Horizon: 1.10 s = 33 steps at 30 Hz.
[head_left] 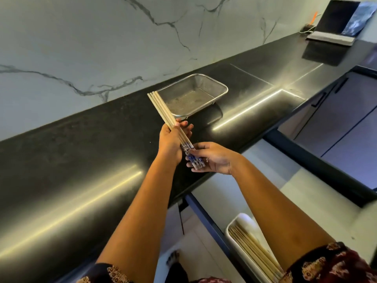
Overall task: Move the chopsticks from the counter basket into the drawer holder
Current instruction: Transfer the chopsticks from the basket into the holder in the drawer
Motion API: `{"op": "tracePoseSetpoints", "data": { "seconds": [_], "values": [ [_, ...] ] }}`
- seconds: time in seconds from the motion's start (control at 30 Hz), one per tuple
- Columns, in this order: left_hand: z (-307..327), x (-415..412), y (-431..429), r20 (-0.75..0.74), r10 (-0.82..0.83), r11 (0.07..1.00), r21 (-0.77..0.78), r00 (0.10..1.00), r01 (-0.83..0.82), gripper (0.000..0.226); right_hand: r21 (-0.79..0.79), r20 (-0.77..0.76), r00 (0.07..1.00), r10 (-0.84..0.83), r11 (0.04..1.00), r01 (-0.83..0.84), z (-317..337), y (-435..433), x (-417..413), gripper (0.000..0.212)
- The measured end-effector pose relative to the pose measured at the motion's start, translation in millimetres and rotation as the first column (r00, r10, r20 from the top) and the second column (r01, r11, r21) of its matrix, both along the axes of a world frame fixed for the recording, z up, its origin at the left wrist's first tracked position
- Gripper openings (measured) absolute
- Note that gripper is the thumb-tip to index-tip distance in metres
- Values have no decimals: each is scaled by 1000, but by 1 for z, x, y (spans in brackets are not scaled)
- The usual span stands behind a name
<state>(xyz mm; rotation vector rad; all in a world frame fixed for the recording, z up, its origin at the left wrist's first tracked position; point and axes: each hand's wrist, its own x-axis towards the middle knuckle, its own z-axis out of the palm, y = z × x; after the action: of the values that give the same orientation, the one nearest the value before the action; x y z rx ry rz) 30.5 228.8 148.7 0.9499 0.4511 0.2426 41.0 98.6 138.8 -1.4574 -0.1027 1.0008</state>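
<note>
Above the black stone counter [81,160], the left hand [170,140] wraps its fingers around the middle of a bundle of pale wooden chopsticks with blue-and-white patterned ends [163,110], just beside the empty rectangular steel mesh basket [204,88]. The right hand [214,158] pinches the patterned ends. Lower right, a white plastic holder [240,252] in the open drawer already contains similar sticks.

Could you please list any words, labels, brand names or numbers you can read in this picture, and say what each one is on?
None can be read.
Chopsticks in the left hand and right hand: blue-and-white pattern on the ends, no letters.
Mesh basket: no label visible.
Laptop: screen blurred, nothing legible.
White drawer holder: no marking visible.
</note>
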Motion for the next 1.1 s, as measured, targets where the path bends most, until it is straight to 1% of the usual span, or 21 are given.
{"op": "tracePoseSetpoints", "data": {
  "seconds": [0.07, 0.1, 0.13, 0.2, 0.27, 0.3, 0.37, 0.43, 0.5, 0.57, 0.63, 0.7, 0.8, 0.97, 1.0, 1.03, 1.1],
  "values": [
    [-4, -12, -12, 0, 62, 998, -10, 998, -62, 17, 92, -139, 976, -165, 980, 179, -16, -14, -18, 24],
    [-7, -19, -19, -1, 85, 996, -9, 996, -85, 17, 132, -210, 940, -270, 944, 301, -24, -20, -28, 29],
    [-10, -25, -25, -3, 105, 994, -12, 994, -105, 17, 154, -266, 887, -377, 892, 425, -31, -25, -37, 33],
    [-17, -36, -38, -9, 127, 992, -22, 992, -127, 17, 148, -348, 753, -558, 761, 632, -44, -32, -56, 41],
    [-24, -47, -51, -11, 124, 992, -12, 992, -125, 15, 152, -427, 631, -648, 637, 756, -53, -34, -72, 49],
    [-28, -52, -58, -14, 116, 993, 1, 993, -116, 14, 170, -464, 597, -654, 596, 785, -56, -34, -78, 53],
    [-34, -64, -71, -17, 94, 995, 34, 995, -93, 14, 196, -502, 574, -647, 562, 804, -56, -30, -89, 60],
    [-36, -74, -80, -3, 87, 995, 50, 996, -87, 14, 203, -493, 560, -666, 537, 819, -56, -27, -96, 62],
    [-35, -80, -82, 16, 93, 994, 48, 996, -94, 14, 218, -510, 525, -681, 489, 845, -57, -27, -102, 64],
    [-33, -84, -80, 28, 95, 995, 39, 995, -96, 15, 221, -538, 505, -674, 466, 857, -61, -28, -109, 68],
    [-31, -91, -79, 32, 87, 995, 38, 996, -89, 15, 213, -553, 492, -672, 457, 864, -65, -29, -116, 71],
    [-33, -100, -81, 27, 65, 997, 43, 997, -66, 18, 230, -552, 500, -667, 455, 860, -61, -26, -125, 70],
    [-35, -116, -82, 36, 32, 999, 36, 999, -34, 19, 205, -502, 514, -695, 482, 852, -48, -18, -140, 65],
    [-31, -143, -72, 75, -14, 999, 44, 997, 11, 14, 186, -525, 445, -725, 413, 892, -48, -12, -172, 73],
    [-32, -151, -71, 81, -32, 999, 44, 996, 29, 14, 192, -520, 451, -726, 415, 889, -49, -10, -179, 72],
    [-33, -161, -70, 81, -51, 998, 46, 995, 48, 14, 189, -494, 470, -731, 437, 879, -48, -7, -189, 68],
    [-36, -178, -69, 69, -77, 995, 63, 995, 73, 14, 167, -448, 506, -737, 487, 857, -42, -2, -208, 55]
  ]
}}
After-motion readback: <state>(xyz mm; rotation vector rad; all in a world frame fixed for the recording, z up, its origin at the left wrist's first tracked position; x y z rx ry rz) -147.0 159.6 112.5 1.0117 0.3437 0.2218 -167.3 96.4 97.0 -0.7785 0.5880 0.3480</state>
